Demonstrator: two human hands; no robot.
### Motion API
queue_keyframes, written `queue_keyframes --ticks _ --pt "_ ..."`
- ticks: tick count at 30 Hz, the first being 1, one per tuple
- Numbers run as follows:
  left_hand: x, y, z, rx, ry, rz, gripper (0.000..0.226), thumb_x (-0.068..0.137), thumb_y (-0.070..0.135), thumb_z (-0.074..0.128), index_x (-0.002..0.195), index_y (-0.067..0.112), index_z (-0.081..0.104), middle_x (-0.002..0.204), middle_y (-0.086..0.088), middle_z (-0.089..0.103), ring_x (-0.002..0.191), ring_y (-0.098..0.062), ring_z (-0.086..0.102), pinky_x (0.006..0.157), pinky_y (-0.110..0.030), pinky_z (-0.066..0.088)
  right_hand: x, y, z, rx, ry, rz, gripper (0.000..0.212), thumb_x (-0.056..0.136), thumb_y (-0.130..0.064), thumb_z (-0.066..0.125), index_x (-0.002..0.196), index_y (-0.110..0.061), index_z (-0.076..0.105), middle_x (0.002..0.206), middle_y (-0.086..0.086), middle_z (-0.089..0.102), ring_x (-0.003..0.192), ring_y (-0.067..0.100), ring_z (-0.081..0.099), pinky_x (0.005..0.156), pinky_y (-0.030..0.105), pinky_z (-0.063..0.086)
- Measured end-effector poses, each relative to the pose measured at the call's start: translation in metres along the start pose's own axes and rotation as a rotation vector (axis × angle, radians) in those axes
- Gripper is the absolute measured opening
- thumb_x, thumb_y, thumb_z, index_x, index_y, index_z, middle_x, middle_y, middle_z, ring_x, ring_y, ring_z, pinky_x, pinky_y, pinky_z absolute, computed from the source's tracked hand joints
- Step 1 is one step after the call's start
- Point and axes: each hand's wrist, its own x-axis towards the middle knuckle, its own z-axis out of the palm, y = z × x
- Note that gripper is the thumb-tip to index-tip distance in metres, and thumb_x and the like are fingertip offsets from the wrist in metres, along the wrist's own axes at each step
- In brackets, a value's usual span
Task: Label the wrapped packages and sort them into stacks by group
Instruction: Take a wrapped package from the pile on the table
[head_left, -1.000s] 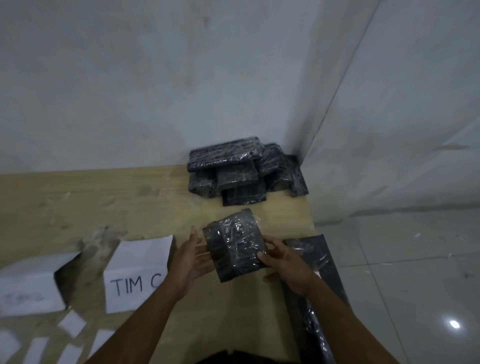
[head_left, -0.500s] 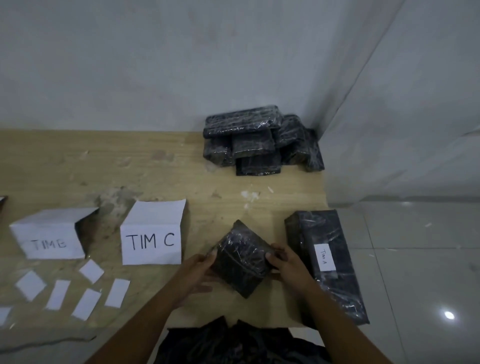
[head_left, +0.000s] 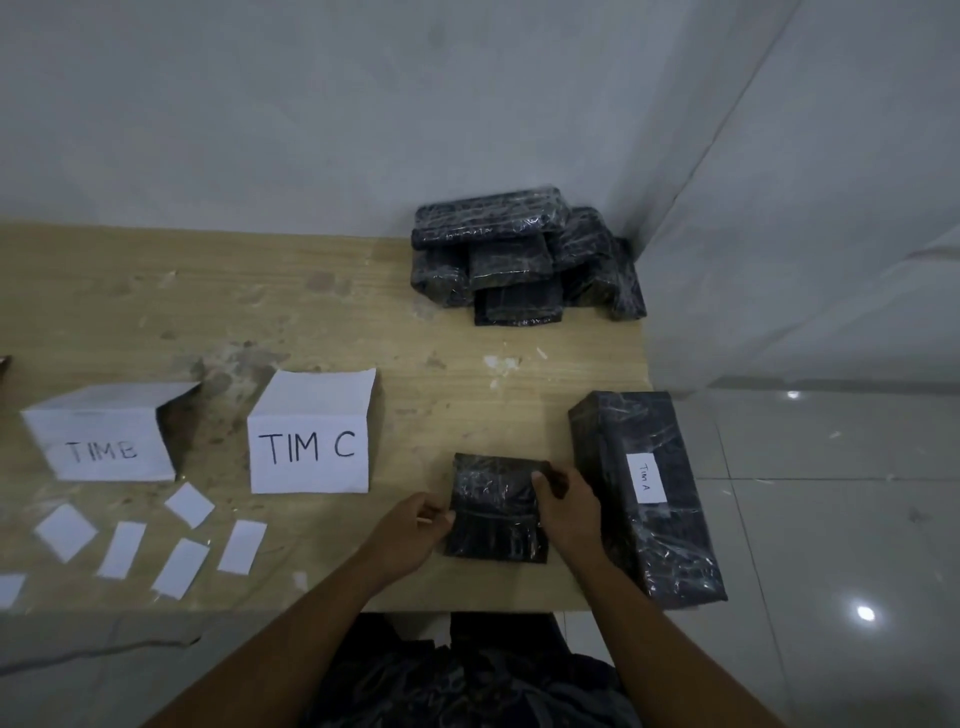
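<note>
A small black wrapped package (head_left: 493, 512) lies flat on the wooden table (head_left: 322, 312) near its front edge. My left hand (head_left: 410, 535) pinches its left edge and my right hand (head_left: 569, 506) grips its right side. Just to the right stands a long black package (head_left: 647, 493) with a white label (head_left: 647, 478) reading "TIM A". A pile of several unlabelled black packages (head_left: 519, 254) sits at the back right against the wall. Folded paper signs read "TIM C" (head_left: 310, 441) and "TIM B" (head_left: 101, 439). Several blank white label slips (head_left: 179, 545) lie at the front left.
The table's right edge runs beside the long package, with tiled floor (head_left: 831, 519) beyond. A grey wall (head_left: 311, 104) backs the table. A dark bundle (head_left: 467, 675) sits below the front edge by my body.
The small package went from held up and tilted to lying flat on the table beside the long package. Both hands came down with it, and my view tilted down and left.
</note>
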Motion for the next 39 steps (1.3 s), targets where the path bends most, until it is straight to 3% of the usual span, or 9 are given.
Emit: queue_keyframes --ticks 4,9,15,19,25,28,31,36,39 --pt "-0.007 -0.005 -0.012 0.048 -0.032 0.047 0.024 0.095 0.03 0.054 0.116 0.02 0.058 0.112 0.002 0.06 0.101 -0.014 0.059 0.086 -0.034 0.052 -0.016 -0.001 0.006 -0.078 0.116 -0.084 0.024 0.093 -0.025 0.059 0.109 -0.008 0.059 0.103 0.009 0.063 0.1 0.026 0.06 0.084 0.032 0.047" --pt "-0.02 -0.022 -0.047 -0.027 0.02 0.076 0.017 0.095 0.031 0.054 0.107 0.02 0.059 0.106 0.002 0.064 0.097 -0.014 0.062 0.077 -0.029 0.051 -0.037 -0.025 0.029 -0.195 0.164 -0.263 0.026 0.088 -0.018 0.062 0.112 -0.01 0.058 0.107 0.007 0.059 0.101 0.025 0.055 0.085 0.037 0.05" --pt "-0.053 -0.066 -0.106 -0.198 0.239 0.105 0.006 0.094 0.013 0.055 0.098 0.01 0.059 0.1 -0.012 0.069 0.084 -0.022 0.066 0.054 -0.013 0.044 -0.073 -0.061 0.103 -0.241 -0.002 -0.419 0.025 0.083 -0.009 0.06 0.108 -0.004 0.061 0.111 0.015 0.062 0.106 0.032 0.057 0.09 0.032 0.041" --pt "-0.071 -0.112 -0.147 -0.217 0.339 0.033 0.01 0.094 0.019 0.056 0.1 0.013 0.06 0.097 -0.003 0.07 0.083 -0.017 0.067 0.059 -0.016 0.046 -0.106 -0.083 0.162 -0.271 -0.247 -0.481 0.029 0.085 -0.015 0.059 0.114 -0.011 0.059 0.118 0.007 0.06 0.114 0.023 0.052 0.091 0.019 0.033" --pt "-0.089 -0.17 -0.198 -0.155 0.423 -0.01 0.006 0.092 0.02 0.058 0.097 0.017 0.061 0.099 -0.002 0.068 0.09 -0.019 0.065 0.073 -0.025 0.047 -0.135 -0.101 0.248 -0.582 -0.592 -0.66 0.048 0.083 -0.035 0.047 0.125 -0.012 0.057 0.133 0.007 0.051 0.128 0.025 0.043 0.105 0.03 0.032" --pt "-0.094 -0.188 -0.214 -0.18 0.428 -0.003 0.004 0.092 0.017 0.058 0.09 0.02 0.061 0.096 -0.005 0.069 0.089 -0.021 0.066 0.073 -0.026 0.049 -0.148 -0.098 0.273 -0.728 -0.59 -0.759 0.062 0.085 -0.042 0.059 0.14 -0.02 0.042 0.155 0.004 0.029 0.143 0.024 0.024 0.114 0.039 0.023" --pt "-0.096 -0.196 -0.221 -0.173 0.422 0.001 0.006 0.092 0.015 0.058 0.095 0.015 0.062 0.097 -0.006 0.069 0.088 -0.02 0.066 0.068 -0.019 0.048 -0.155 -0.089 0.283 -0.921 -0.575 -0.825 0.075 0.082 -0.05 0.063 0.144 -0.02 0.034 0.158 0.006 0.018 0.145 0.028 0.014 0.114 0.048 0.023" --pt "-0.092 -0.207 -0.223 -0.172 0.352 0.008 0.01 0.09 0.024 0.061 0.097 0.018 0.064 0.098 -0.003 0.069 0.091 -0.02 0.066 0.088 -0.04 0.054 -0.166 -0.07 0.286 -1.088 -0.487 -0.866 0.074 0.052 -0.046 0.084 0.116 -0.017 0.061 0.129 0.009 0.058 0.117 0.031 0.057 0.083 0.041 0.052" --pt "-0.092 -0.206 -0.221 -0.153 0.323 0.013 0.01 0.09 0.025 0.061 0.098 0.018 0.063 0.098 -0.002 0.069 0.092 -0.019 0.066 0.089 -0.04 0.053 -0.173 -0.064 0.283 -1.036 -0.408 -0.922 0.055 0.051 -0.034 0.082 0.102 -0.019 0.067 0.112 0.005 0.064 0.101 0.026 0.064 0.071 0.034 0.053"
